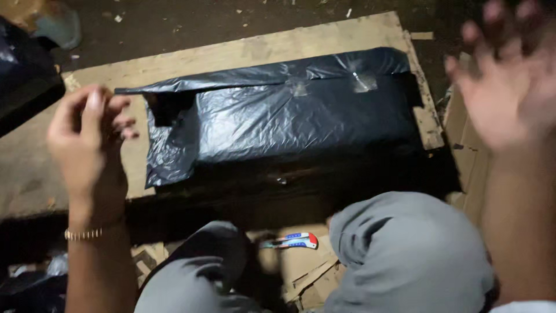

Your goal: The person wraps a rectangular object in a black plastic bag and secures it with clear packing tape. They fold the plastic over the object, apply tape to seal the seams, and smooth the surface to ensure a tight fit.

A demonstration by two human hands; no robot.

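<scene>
A box wrapped in shiny black plastic (278, 119) lies on a flattened sheet of cardboard (231, 55), with clear tape patches along its far edge. My left hand (87, 139) is raised at the box's left end, fingers curled together, with a gold bracelet on the wrist; nothing shows in it. My right hand (509, 81) is lifted at the right, blurred, fingers spread and holding nothing. A utility knife (292, 240) with a white, red and blue body lies on cardboard between my knees.
My knees in grey trousers (405, 255) fill the lower frame. More cardboard pieces (469, 150) stand at the right. Another black plastic bundle (23, 81) sits at the upper left. The floor beyond is dark and littered with small scraps.
</scene>
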